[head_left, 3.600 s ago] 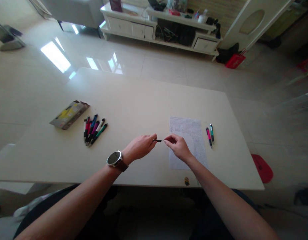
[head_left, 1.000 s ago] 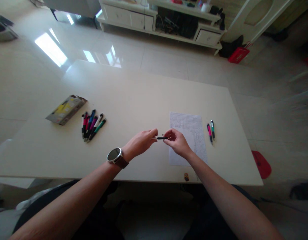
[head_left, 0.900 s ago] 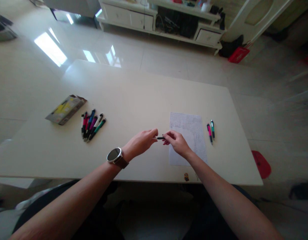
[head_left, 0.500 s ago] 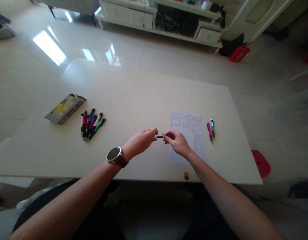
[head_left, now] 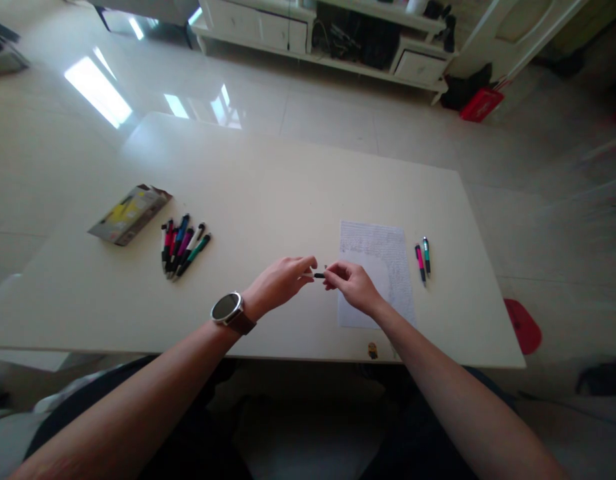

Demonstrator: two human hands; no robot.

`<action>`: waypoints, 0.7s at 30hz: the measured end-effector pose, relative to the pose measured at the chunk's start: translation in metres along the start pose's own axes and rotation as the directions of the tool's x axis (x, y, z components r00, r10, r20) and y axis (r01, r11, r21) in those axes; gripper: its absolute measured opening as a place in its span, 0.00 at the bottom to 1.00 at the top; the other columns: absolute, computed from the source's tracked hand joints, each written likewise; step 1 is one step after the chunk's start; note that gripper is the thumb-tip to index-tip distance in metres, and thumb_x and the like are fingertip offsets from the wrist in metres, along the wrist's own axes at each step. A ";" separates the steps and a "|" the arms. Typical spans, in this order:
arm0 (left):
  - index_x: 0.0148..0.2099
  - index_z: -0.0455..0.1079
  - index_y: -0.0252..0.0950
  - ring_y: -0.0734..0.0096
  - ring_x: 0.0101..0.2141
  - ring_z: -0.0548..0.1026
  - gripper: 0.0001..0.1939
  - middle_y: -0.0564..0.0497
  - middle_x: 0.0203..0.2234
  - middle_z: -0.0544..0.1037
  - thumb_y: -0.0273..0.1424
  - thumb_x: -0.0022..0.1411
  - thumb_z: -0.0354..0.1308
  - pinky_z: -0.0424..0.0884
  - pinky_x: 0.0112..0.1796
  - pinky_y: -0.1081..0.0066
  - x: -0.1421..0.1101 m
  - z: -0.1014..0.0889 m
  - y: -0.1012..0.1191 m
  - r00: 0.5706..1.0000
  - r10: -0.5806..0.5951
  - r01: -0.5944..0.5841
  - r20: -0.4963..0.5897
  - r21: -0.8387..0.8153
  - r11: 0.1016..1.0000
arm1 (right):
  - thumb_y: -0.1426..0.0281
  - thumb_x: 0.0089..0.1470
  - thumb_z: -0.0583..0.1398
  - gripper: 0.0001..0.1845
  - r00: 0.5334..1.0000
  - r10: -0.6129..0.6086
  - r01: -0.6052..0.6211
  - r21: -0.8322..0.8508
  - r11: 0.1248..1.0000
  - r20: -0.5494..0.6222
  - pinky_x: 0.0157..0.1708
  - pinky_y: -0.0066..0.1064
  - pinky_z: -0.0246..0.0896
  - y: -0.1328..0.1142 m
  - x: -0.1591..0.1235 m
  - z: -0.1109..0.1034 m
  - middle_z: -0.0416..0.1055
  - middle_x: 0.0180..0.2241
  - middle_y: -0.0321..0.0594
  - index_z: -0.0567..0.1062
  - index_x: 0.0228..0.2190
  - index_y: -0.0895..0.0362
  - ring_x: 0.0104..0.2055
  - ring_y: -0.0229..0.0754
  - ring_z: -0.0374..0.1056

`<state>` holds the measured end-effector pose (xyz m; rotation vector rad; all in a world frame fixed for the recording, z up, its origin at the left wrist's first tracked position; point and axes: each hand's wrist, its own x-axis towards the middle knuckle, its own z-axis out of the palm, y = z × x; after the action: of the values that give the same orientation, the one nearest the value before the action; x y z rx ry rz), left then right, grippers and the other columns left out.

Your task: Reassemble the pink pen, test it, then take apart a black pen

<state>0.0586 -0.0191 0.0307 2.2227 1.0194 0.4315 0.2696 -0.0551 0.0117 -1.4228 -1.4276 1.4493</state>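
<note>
My left hand (head_left: 281,283) and my right hand (head_left: 351,283) meet above the near middle of the white table (head_left: 268,193). Both pinch the ends of one small dark pen (head_left: 319,275), most of it hidden inside my fingers. A watch (head_left: 227,309) sits on my left wrist. Just right of my right hand lies a written sheet of paper (head_left: 381,263). Two pens, pink and green (head_left: 422,259), lie right of the paper. A bunch of several coloured pens (head_left: 182,245) lies to the left, beside a flat yellow-grey pen box (head_left: 129,214).
A small sticker (head_left: 372,349) marks the table's near edge. Glossy tiled floor surrounds the table. A white low cabinet (head_left: 318,30) stands at the far wall, a red bag (head_left: 481,103) beside it. A red object (head_left: 524,325) lies on the floor at right.
My hands have stayed together on the pen, with the right fingers shifting slightly along it. The view has tilted down a little.
</note>
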 end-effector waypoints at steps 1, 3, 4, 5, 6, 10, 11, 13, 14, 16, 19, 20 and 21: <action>0.48 0.70 0.38 0.69 0.33 0.77 0.09 0.50 0.34 0.81 0.27 0.65 0.58 0.68 0.34 0.71 0.000 0.001 0.000 1.000 0.004 -0.004 0.000 -0.006 1.000 | 0.53 0.58 0.59 0.20 0.999 0.034 -0.034 0.008 0.999 0.016 0.31 0.33 0.67 0.000 0.000 0.001 0.75 0.26 0.41 0.75 0.30 0.57 0.27 0.40 0.71; 0.47 0.70 0.38 0.70 0.33 0.77 0.08 0.50 0.34 0.81 0.28 0.65 0.59 0.67 0.34 0.71 0.000 0.002 -0.001 1.000 0.016 -0.016 0.004 -0.007 1.000 | 0.49 0.60 0.56 0.24 0.996 0.078 -0.078 -0.005 0.997 0.031 0.25 0.32 0.64 0.000 0.000 0.000 0.73 0.22 0.40 0.73 0.27 0.57 0.22 0.39 0.68; 0.47 0.70 0.38 0.70 0.33 0.77 0.08 0.50 0.34 0.81 0.28 0.65 0.59 0.67 0.34 0.71 0.000 0.002 -0.002 1.000 0.021 -0.021 0.007 -0.001 1.000 | 0.50 0.59 0.57 0.23 0.997 0.072 -0.071 -0.015 0.997 0.028 0.24 0.32 0.63 0.000 0.000 0.000 0.73 0.22 0.40 0.73 0.27 0.57 0.22 0.38 0.67; 0.48 0.70 0.38 0.70 0.33 0.77 0.09 0.50 0.34 0.81 0.28 0.65 0.58 0.67 0.34 0.71 0.000 0.003 -0.003 1.000 0.024 -0.024 0.007 0.008 1.000 | 0.52 0.57 0.60 0.21 0.999 0.046 -0.045 -0.025 0.999 0.019 0.25 0.32 0.63 0.000 0.001 -0.001 0.73 0.23 0.39 0.73 0.27 0.57 0.23 0.38 0.67; 0.48 0.69 0.38 0.70 0.33 0.77 0.09 0.50 0.34 0.81 0.28 0.65 0.58 0.67 0.34 0.71 0.000 0.003 -0.004 1.000 0.024 -0.024 0.006 0.015 1.000 | 0.55 0.54 0.63 0.17 1.000 0.005 -0.005 -0.037 0.999 0.001 0.27 0.32 0.64 0.000 0.001 -0.001 0.73 0.24 0.39 0.74 0.28 0.57 0.25 0.39 0.68; 0.49 0.69 0.38 0.70 0.33 0.77 0.09 0.50 0.35 0.81 0.28 0.66 0.58 0.67 0.35 0.71 0.001 0.004 -0.005 1.000 0.013 -0.013 0.000 -0.005 1.000 | 0.62 0.46 0.69 0.14 0.993 -0.088 0.081 -0.078 0.994 -0.080 0.33 0.33 0.65 -0.001 0.002 -0.002 0.75 0.30 0.39 0.74 0.30 0.56 0.32 0.40 0.69; 0.49 0.69 0.38 0.70 0.34 0.77 0.09 0.50 0.35 0.81 0.28 0.66 0.58 0.67 0.35 0.71 0.001 0.004 -0.005 1.000 0.012 -0.012 0.002 -0.012 1.000 | 0.60 0.48 0.68 0.14 0.995 -0.064 0.059 -0.070 0.996 -0.071 0.33 0.33 0.65 -0.001 0.002 -0.002 0.75 0.30 0.39 0.74 0.30 0.56 0.31 0.40 0.70; 0.49 0.69 0.38 0.69 0.34 0.78 0.09 0.50 0.35 0.81 0.29 0.66 0.58 0.68 0.35 0.71 0.001 0.004 -0.005 1.000 0.014 -0.014 0.011 -0.016 1.000 | 0.55 0.55 0.63 0.17 1.000 0.007 -0.008 -0.037 0.999 -0.026 0.30 0.33 0.65 0.000 0.001 -0.002 0.75 0.27 0.40 0.74 0.29 0.57 0.27 0.39 0.69; 0.49 0.69 0.38 0.69 0.34 0.78 0.09 0.49 0.35 0.81 0.29 0.66 0.58 0.68 0.35 0.71 0.001 0.004 -0.004 1.000 0.015 -0.015 0.015 -0.013 1.000 | 0.54 0.58 0.60 0.18 1.000 0.025 -0.025 -0.030 0.999 -0.012 0.29 0.33 0.65 0.000 0.001 -0.002 0.74 0.25 0.40 0.74 0.28 0.57 0.26 0.39 0.69; 0.50 0.69 0.38 0.69 0.34 0.78 0.10 0.49 0.35 0.81 0.29 0.66 0.58 0.68 0.35 0.71 0.001 0.004 -0.004 1.000 0.021 -0.021 0.018 -0.008 1.000 | 0.56 0.58 0.60 0.17 1.000 0.003 -0.005 -0.056 0.998 -0.030 0.30 0.33 0.65 0.002 0.001 -0.002 0.74 0.24 0.40 0.74 0.28 0.57 0.26 0.40 0.69; 0.50 0.69 0.39 0.70 0.33 0.77 0.10 0.50 0.36 0.81 0.28 0.66 0.57 0.67 0.35 0.71 0.001 0.005 -0.006 0.999 0.030 -0.030 0.011 0.005 1.000 | 0.61 0.47 0.69 0.15 0.995 -0.059 0.051 -0.095 0.994 -0.080 0.36 0.34 0.67 0.003 0.003 -0.004 0.76 0.34 0.41 0.75 0.33 0.56 0.35 0.42 0.72; 0.49 0.69 0.39 0.70 0.33 0.77 0.10 0.50 0.35 0.81 0.28 0.66 0.57 0.67 0.34 0.71 0.001 0.005 -0.006 0.999 0.031 -0.031 0.008 0.011 0.999 | 0.61 0.46 0.70 0.16 0.996 -0.050 0.043 -0.091 0.995 -0.077 0.37 0.34 0.68 0.003 0.003 -0.004 0.77 0.35 0.42 0.75 0.34 0.56 0.36 0.42 0.72; 0.49 0.69 0.38 0.70 0.33 0.77 0.09 0.50 0.35 0.81 0.28 0.66 0.57 0.67 0.34 0.71 0.001 0.006 -0.007 1.000 0.030 -0.030 0.006 0.016 0.999 | 0.59 0.49 0.68 0.15 0.998 -0.026 0.021 -0.082 0.996 -0.060 0.36 0.34 0.68 0.004 0.004 -0.004 0.77 0.35 0.42 0.75 0.34 0.56 0.35 0.42 0.72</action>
<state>0.0587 -0.0173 0.0221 2.2553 0.9909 0.4313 0.2737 -0.0512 0.0082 -1.4821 -1.4747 1.3354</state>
